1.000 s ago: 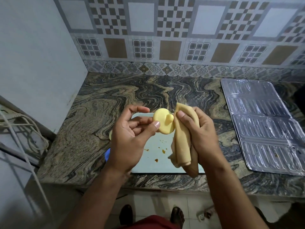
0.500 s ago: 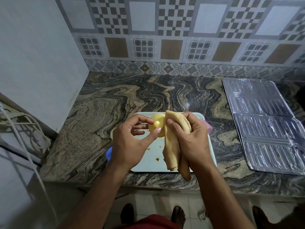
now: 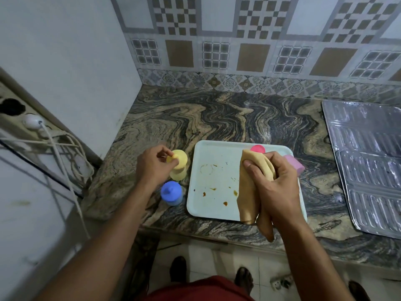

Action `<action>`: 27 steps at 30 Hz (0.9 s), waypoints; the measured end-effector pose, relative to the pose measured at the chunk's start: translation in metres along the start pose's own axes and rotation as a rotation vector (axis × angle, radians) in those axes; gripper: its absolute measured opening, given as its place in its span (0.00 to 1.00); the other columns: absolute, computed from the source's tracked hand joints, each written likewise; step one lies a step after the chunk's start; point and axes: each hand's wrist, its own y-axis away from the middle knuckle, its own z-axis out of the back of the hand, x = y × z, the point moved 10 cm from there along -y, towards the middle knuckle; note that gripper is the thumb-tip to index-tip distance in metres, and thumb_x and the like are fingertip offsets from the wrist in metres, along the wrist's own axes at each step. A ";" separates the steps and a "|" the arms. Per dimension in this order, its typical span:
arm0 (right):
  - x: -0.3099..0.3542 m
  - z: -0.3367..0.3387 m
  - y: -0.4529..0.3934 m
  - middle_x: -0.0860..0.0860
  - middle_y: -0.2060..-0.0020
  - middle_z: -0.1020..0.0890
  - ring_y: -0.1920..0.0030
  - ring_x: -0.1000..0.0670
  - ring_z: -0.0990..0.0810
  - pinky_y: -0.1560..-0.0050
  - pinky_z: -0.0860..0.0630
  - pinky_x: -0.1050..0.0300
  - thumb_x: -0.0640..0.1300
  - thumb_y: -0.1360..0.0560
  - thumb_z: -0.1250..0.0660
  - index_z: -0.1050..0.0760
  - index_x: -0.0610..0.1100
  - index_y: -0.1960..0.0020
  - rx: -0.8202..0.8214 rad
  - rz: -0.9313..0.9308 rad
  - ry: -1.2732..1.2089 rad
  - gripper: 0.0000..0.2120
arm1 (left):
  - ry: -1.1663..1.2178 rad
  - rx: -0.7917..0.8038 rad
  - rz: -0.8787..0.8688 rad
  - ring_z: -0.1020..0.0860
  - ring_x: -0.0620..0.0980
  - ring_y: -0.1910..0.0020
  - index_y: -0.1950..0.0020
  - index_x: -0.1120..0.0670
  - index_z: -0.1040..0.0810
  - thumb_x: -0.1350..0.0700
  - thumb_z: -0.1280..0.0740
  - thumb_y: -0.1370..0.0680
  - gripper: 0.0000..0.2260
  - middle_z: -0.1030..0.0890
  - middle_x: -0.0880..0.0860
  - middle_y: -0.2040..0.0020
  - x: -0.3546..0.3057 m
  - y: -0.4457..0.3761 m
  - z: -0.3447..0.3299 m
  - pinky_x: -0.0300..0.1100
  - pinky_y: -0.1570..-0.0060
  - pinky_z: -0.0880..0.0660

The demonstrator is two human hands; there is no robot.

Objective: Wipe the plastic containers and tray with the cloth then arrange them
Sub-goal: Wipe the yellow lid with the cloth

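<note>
My left hand (image 3: 153,167) pinches the knob of a yellow lid (image 3: 180,160) just over a yellow container (image 3: 179,174) that stands on the counter left of the tray. A blue lidded container (image 3: 171,193) stands in front of it. My right hand (image 3: 269,181) grips a folded tan cloth (image 3: 249,192) above the right part of the pale blue tray (image 3: 213,181), which carries brown stains. A pink lid (image 3: 257,148) and a pink container (image 3: 294,165) show behind my right hand; their lower parts are hidden.
A ribbed silver foil sheet (image 3: 368,161) covers the marble counter (image 3: 217,118) on the right. White wall stands at the left, patterned tiles behind. A power strip with cords (image 3: 43,135) sits at the far left. My feet are below the counter's front edge.
My left hand has carried the yellow lid leftwards and down, off the tray, to the yellow container. My right hand with the cloth has parted from the lid and stays above the tray.
</note>
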 end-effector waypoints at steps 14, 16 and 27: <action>-0.016 -0.007 0.008 0.40 0.59 0.16 0.57 0.31 0.16 0.55 0.18 0.30 0.55 0.27 0.24 0.21 0.47 0.52 0.023 -0.046 -0.031 0.14 | -0.157 0.062 0.021 0.18 0.52 0.58 0.57 0.50 0.17 0.53 0.19 0.30 0.08 0.16 0.50 0.58 0.024 -0.017 -0.026 0.45 0.60 0.22; -0.016 -0.007 0.009 0.40 0.59 0.16 0.56 0.31 0.16 0.55 0.18 0.30 0.55 0.27 0.24 0.21 0.46 0.51 0.023 -0.045 -0.033 0.14 | -0.177 0.065 0.031 0.18 0.52 0.57 0.57 0.49 0.17 0.53 0.19 0.30 0.08 0.15 0.50 0.57 0.026 -0.017 -0.025 0.46 0.59 0.20; -0.008 -0.005 0.012 0.43 0.59 0.16 0.56 0.35 0.16 0.52 0.17 0.35 0.47 0.24 0.24 0.21 0.44 0.52 0.017 -0.016 -0.036 0.09 | -0.166 0.050 0.003 0.16 0.53 0.57 0.56 0.48 0.19 0.54 0.20 0.28 0.09 0.15 0.50 0.56 0.031 -0.007 -0.028 0.49 0.56 0.17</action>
